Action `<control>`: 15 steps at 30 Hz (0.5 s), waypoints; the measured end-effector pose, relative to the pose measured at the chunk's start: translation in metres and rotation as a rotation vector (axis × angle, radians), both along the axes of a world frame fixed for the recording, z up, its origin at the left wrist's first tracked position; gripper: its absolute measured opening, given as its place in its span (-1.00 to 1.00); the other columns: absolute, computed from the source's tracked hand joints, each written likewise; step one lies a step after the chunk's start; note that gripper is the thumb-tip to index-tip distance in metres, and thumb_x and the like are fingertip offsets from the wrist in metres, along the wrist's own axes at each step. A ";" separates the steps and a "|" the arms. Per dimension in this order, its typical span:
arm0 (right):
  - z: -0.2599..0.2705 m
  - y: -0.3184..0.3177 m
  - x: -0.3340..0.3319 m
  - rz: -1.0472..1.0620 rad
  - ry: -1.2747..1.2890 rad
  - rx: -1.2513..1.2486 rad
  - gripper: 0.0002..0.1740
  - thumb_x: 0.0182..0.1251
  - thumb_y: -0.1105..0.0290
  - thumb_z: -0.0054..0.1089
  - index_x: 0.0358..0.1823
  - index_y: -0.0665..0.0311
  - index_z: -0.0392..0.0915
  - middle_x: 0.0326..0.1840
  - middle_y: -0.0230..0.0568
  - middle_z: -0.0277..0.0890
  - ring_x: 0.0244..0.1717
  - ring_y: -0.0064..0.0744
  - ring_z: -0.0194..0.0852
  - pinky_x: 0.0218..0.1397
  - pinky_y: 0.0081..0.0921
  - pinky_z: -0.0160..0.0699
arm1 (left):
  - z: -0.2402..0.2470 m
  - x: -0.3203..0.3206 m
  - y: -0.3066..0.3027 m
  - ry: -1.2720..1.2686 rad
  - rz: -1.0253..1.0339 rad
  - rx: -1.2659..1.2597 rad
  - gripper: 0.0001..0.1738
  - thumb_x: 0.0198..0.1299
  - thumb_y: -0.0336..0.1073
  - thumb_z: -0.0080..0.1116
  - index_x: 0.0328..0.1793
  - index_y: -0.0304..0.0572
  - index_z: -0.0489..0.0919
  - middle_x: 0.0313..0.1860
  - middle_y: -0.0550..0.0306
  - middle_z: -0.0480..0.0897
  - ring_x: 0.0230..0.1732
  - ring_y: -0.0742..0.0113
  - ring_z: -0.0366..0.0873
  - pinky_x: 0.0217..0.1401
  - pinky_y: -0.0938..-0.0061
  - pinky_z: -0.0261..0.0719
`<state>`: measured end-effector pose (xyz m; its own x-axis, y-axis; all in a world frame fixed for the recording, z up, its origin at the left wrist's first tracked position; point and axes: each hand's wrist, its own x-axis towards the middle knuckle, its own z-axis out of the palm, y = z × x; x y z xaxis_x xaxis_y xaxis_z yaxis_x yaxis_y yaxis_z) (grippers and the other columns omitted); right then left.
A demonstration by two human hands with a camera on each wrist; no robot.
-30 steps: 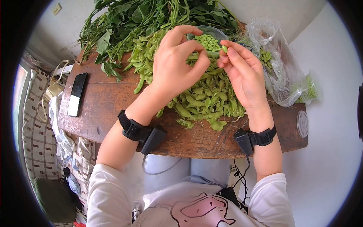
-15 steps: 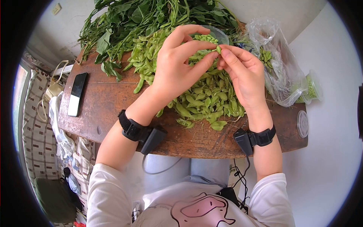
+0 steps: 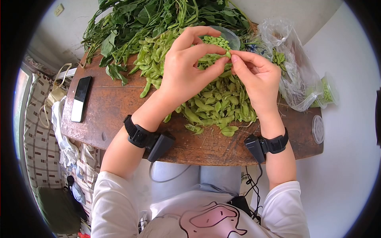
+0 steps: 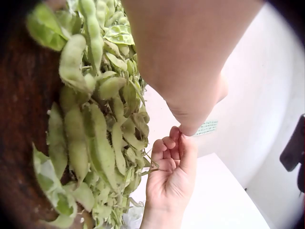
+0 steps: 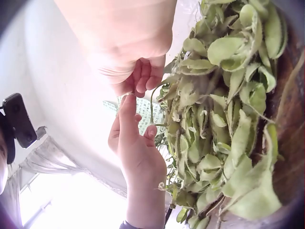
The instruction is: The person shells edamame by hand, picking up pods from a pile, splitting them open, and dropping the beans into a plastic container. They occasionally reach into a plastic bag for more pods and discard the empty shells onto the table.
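Observation:
In the head view the left hand [image 3: 183, 70] and right hand [image 3: 260, 81] meet above a heap of green pods [image 3: 214, 105]. Thumb and index finger of each pinch one small green bean [image 3: 228, 54] between them. Behind the fingers, partly hidden, stands a clear bowl [image 3: 235, 39] holding shelled beans [image 3: 216, 41]. The left wrist view shows the right hand [image 4: 167, 188] palm up beyond plump pods [image 4: 102, 143]; the right wrist view shows the left hand [image 5: 143, 160] touching the right fingertips beside flattened pods [image 5: 205, 138].
Leafy stalks [image 3: 139, 20] cover the back of the wooden table [image 3: 115, 103]. A phone [image 3: 81, 99] lies at the left. On the right are a plastic bag [image 3: 295, 75], a tub of beans [image 3: 327, 92] and a round lid [image 3: 318, 130].
The left fingers have moved right from their separate place and now meet the right fingertips at the bean. The right hand has tilted and shifted slightly, its bean moving a little left.

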<state>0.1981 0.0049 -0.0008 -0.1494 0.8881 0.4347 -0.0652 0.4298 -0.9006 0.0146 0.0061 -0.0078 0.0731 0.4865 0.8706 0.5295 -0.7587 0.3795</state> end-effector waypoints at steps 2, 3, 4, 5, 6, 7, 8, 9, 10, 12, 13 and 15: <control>0.001 0.000 0.000 -0.007 -0.010 0.008 -0.78 0.45 0.52 0.33 0.04 0.45 0.74 -0.16 -0.31 0.75 -0.21 -0.72 0.61 -0.12 -0.75 0.59 | 0.000 -0.001 0.001 0.001 -0.003 0.005 -0.79 0.01 -0.45 0.51 -0.18 -0.10 0.82 0.15 0.19 0.68 -0.24 0.54 0.54 -0.55 0.68 0.44; 0.001 -0.001 0.000 -0.007 -0.010 0.008 -0.78 0.45 0.52 0.33 0.04 0.45 0.74 -0.16 -0.31 0.75 -0.21 -0.72 0.61 -0.12 -0.75 0.59 | 0.000 -0.001 0.001 0.002 -0.005 0.010 -0.79 0.01 -0.45 0.51 -0.18 -0.10 0.83 0.15 0.19 0.68 -0.24 0.54 0.53 -0.55 0.68 0.44; 0.002 -0.001 0.000 -0.015 -0.024 0.015 -0.78 0.45 0.52 0.33 0.04 0.45 0.74 -0.16 -0.31 0.75 -0.21 -0.72 0.61 -0.12 -0.75 0.60 | 0.000 -0.001 0.001 0.002 -0.005 0.010 -0.79 0.01 -0.45 0.51 -0.18 -0.10 0.83 0.15 0.19 0.68 -0.24 0.54 0.53 -0.55 0.68 0.44; 0.002 -0.001 0.000 -0.022 -0.038 0.021 -0.78 0.45 0.52 0.33 0.04 0.45 0.74 -0.16 -0.31 0.75 -0.21 -0.73 0.61 -0.12 -0.75 0.60 | 0.000 -0.001 0.001 0.000 -0.002 0.010 -0.79 0.01 -0.45 0.51 -0.18 -0.10 0.83 0.15 0.19 0.68 -0.24 0.54 0.53 -0.55 0.68 0.44; 0.002 -0.002 -0.001 -0.022 -0.038 0.021 -0.78 0.45 0.52 0.33 0.04 0.45 0.74 -0.16 -0.31 0.75 -0.21 -0.73 0.61 -0.12 -0.75 0.60 | 0.000 -0.001 0.001 -0.001 0.001 0.009 -0.79 0.00 -0.46 0.51 -0.18 -0.09 0.83 0.15 0.19 0.68 -0.24 0.54 0.53 -0.55 0.68 0.44; 0.002 -0.002 -0.001 -0.024 -0.039 0.027 -0.78 0.45 0.52 0.33 0.04 0.45 0.74 -0.17 -0.31 0.75 -0.22 -0.73 0.60 -0.13 -0.75 0.59 | 0.000 0.000 0.001 -0.001 0.001 0.009 -0.79 0.00 -0.46 0.51 -0.18 -0.09 0.83 0.15 0.19 0.68 -0.24 0.54 0.53 -0.55 0.68 0.44; 0.002 -0.002 -0.001 -0.025 -0.040 0.033 -0.78 0.45 0.52 0.33 0.04 0.45 0.74 -0.17 -0.31 0.75 -0.22 -0.73 0.60 -0.14 -0.75 0.58 | 0.000 0.000 0.001 -0.001 0.003 0.009 -0.78 0.00 -0.46 0.51 -0.18 -0.09 0.83 0.15 0.20 0.68 -0.24 0.54 0.53 -0.55 0.68 0.44; 0.001 -0.001 -0.001 -0.025 -0.040 0.033 -0.78 0.45 0.52 0.33 0.04 0.45 0.74 -0.17 -0.31 0.75 -0.22 -0.73 0.60 -0.14 -0.75 0.58 | 0.000 0.000 0.001 -0.001 0.005 0.008 -0.78 0.00 -0.46 0.50 -0.18 -0.09 0.83 0.15 0.20 0.68 -0.24 0.53 0.53 -0.55 0.68 0.44; 0.000 0.000 0.000 -0.024 -0.045 0.030 -0.79 0.45 0.52 0.33 0.04 0.45 0.74 -0.18 -0.32 0.75 -0.23 -0.74 0.60 -0.15 -0.76 0.57 | 0.000 0.000 0.001 -0.001 0.005 0.008 -0.78 0.00 -0.46 0.50 -0.18 -0.09 0.83 0.15 0.20 0.68 -0.24 0.53 0.53 -0.55 0.68 0.44; 0.000 0.000 0.000 -0.024 -0.051 0.027 -0.79 0.45 0.52 0.33 0.04 0.45 0.74 -0.19 -0.33 0.75 -0.23 -0.74 0.59 -0.16 -0.77 0.56 | 0.000 0.000 0.001 0.004 0.004 0.010 -0.78 -0.01 -0.47 0.50 -0.18 -0.09 0.83 0.15 0.20 0.68 -0.24 0.53 0.53 -0.55 0.68 0.44; 0.000 0.000 0.000 -0.028 -0.049 0.014 -0.79 0.45 0.52 0.33 0.04 0.45 0.74 -0.19 -0.34 0.74 -0.24 -0.75 0.59 -0.18 -0.78 0.54 | 0.000 0.000 0.001 0.004 0.004 0.010 -0.78 -0.01 -0.47 0.50 -0.18 -0.09 0.83 0.15 0.20 0.68 -0.24 0.53 0.53 -0.55 0.68 0.44; 0.000 0.000 0.000 -0.033 -0.047 0.002 -0.79 0.45 0.52 0.33 0.03 0.45 0.74 -0.20 -0.35 0.74 -0.25 -0.75 0.58 -0.19 -0.79 0.53 | -0.001 0.000 0.002 0.002 -0.003 0.018 -0.77 -0.01 -0.47 0.51 -0.18 -0.10 0.83 0.15 0.19 0.67 -0.24 0.53 0.53 -0.55 0.68 0.44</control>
<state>0.1984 0.0052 -0.0008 -0.1403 0.8920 0.4297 -0.0085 0.4329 -0.9014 0.0145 0.0080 -0.0088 0.0760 0.4706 0.8790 0.5278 -0.7670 0.3650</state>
